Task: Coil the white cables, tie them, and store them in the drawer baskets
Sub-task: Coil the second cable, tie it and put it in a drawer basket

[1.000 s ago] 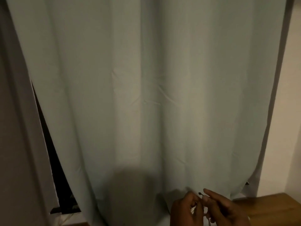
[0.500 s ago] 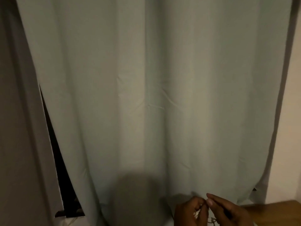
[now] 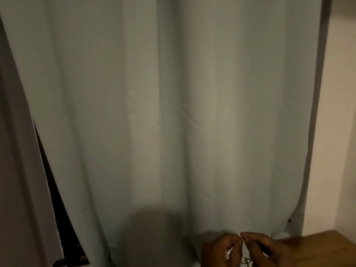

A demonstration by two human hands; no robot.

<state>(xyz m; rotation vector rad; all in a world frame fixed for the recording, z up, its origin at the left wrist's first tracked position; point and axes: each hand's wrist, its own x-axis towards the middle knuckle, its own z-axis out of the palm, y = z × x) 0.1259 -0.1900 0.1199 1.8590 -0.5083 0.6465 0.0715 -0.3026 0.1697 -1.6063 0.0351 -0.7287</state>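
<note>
Smooth pleated curtain [image 3: 173, 112]; both hands [image 3: 244, 251] pinching thin white cable [image 3: 229, 254].

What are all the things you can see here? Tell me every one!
pale grey-green fabric curtain: one, fills most of the view
darker grey curtain panel: one, far left
dark gap: one, black, between the two curtains
cream wall: one, right side
brown wooden tabletop: one, bottom right corner
thin white cable: one, partly hidden between the hands
left hand: one, bottom edge, fingers curled on the cable
right hand: one, bottom edge, pinching beside the left
</note>
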